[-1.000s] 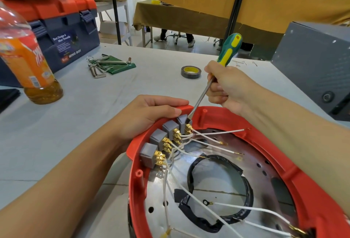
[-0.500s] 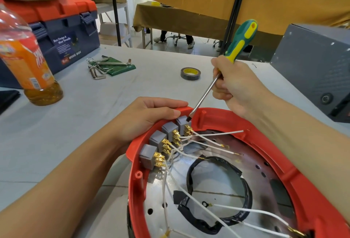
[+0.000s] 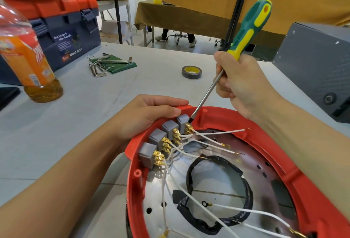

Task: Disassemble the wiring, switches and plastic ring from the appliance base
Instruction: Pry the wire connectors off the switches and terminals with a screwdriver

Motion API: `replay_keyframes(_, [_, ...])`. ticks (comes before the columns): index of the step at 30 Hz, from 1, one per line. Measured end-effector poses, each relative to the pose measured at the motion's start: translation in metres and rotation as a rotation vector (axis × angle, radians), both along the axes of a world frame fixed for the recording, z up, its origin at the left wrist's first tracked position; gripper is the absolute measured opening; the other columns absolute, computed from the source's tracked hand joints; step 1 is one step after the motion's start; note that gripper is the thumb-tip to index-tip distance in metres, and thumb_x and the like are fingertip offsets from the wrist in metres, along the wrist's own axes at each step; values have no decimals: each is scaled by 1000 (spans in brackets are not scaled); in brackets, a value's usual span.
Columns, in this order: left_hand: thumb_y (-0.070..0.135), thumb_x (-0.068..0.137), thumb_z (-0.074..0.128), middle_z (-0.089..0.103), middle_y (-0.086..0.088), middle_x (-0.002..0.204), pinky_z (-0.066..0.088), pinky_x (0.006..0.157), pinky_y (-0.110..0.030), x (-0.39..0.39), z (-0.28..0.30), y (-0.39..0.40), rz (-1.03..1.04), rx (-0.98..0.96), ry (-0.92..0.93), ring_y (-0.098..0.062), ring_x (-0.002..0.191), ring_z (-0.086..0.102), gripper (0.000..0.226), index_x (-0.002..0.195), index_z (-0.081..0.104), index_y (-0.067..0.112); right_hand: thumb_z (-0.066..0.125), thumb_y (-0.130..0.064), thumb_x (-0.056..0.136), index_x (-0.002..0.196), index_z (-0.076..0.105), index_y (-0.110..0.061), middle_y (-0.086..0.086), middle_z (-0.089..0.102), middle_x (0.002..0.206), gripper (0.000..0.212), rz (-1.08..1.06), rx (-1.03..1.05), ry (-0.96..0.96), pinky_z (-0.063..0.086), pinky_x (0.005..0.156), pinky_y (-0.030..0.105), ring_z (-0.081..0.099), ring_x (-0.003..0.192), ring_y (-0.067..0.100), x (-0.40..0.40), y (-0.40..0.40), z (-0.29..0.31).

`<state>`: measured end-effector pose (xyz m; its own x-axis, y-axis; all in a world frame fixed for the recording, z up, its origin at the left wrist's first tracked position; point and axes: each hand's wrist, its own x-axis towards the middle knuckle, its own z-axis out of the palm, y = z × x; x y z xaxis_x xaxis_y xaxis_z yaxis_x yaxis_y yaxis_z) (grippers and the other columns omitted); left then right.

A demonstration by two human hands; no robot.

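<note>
The appliance base lies upside down in front of me, a red plastic ring (image 3: 212,113) around a shiny metal plate (image 3: 214,177). Several grey switches (image 3: 166,129) with brass terminals sit along the ring's left inner wall, and white wires (image 3: 214,133) run from them. My left hand (image 3: 147,114) grips the ring's outer edge beside the switches. My right hand (image 3: 240,84) grips a green and yellow screwdriver (image 3: 248,27). Its tip touches the right side of the farthest switch. A black taped loop (image 3: 246,186) lies on the plate.
An orange drink bottle (image 3: 28,59) stands at the left. Behind it is a blue and red toolbox (image 3: 56,23). Hex keys on a green pouch (image 3: 106,65) and a roll of tape (image 3: 191,71) lie further back. A grey box (image 3: 318,63) stands at the right.
My right hand has tilted the screwdriver handle up and to the right, and the tip has stayed at the farthest switch. My left hand has kept its hold on the ring.
</note>
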<state>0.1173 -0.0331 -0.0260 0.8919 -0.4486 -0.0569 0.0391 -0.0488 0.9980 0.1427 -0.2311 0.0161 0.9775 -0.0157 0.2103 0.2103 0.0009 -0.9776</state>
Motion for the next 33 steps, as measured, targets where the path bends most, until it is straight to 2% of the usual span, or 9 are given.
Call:
replay_keyframes(6, [22,67,65,74,-5,97,55,64,-20,-1,2,-1,7,-4,4,-19,85,72,35,101,74,22,48,-17,95,66,41,-11,1,23,49,31,-12,25,79,18,38,18,19,38,8,4,0,-4])
replay_keyframes(10, [22,68,65,74,-5,98,56,67,-21,-1,2,-1,8,3,4,-19,87,72,36,103,73,22,46,-16,93,66,39,-13,-1,21,45,27,-3,12,179,14,39,17,15,37,9,9,0,-8])
replay_keyframes(13, [21,67,65,74,-7,96,55,64,-21,-1,2,-2,13,-17,21,-19,84,72,37,104,73,19,46,-16,93,65,38,-13,-3,21,41,29,28,-26,227,15,37,17,15,36,8,10,2,-10])
replay_keyframes(16, [20,68,65,74,-8,95,55,62,-21,-1,2,-3,19,-28,29,-20,82,72,37,104,73,19,48,-16,92,62,39,-13,-6,23,39,32,61,-130,199,18,35,16,17,34,8,8,8,-10])
replay_keyframes(20, [21,67,66,74,-7,96,56,64,-21,0,2,-2,21,-18,24,-20,84,72,36,102,74,21,46,-17,93,64,38,-14,-4,20,40,30,38,3,240,14,37,17,14,36,9,9,1,-8])
replay_keyframes(29, [24,67,68,74,-6,100,56,67,-24,2,-1,-1,5,-11,16,-21,88,71,34,100,75,24,47,-19,93,66,39,-13,-3,22,42,29,17,-11,225,15,38,18,16,37,8,7,-1,-7])
replay_keyframes(33, [24,70,69,73,-3,103,56,71,-25,3,-1,3,-10,11,-91,-20,91,71,29,99,75,25,47,-19,92,66,39,-13,-4,22,42,28,-19,6,206,16,37,18,15,38,9,6,-1,-7])
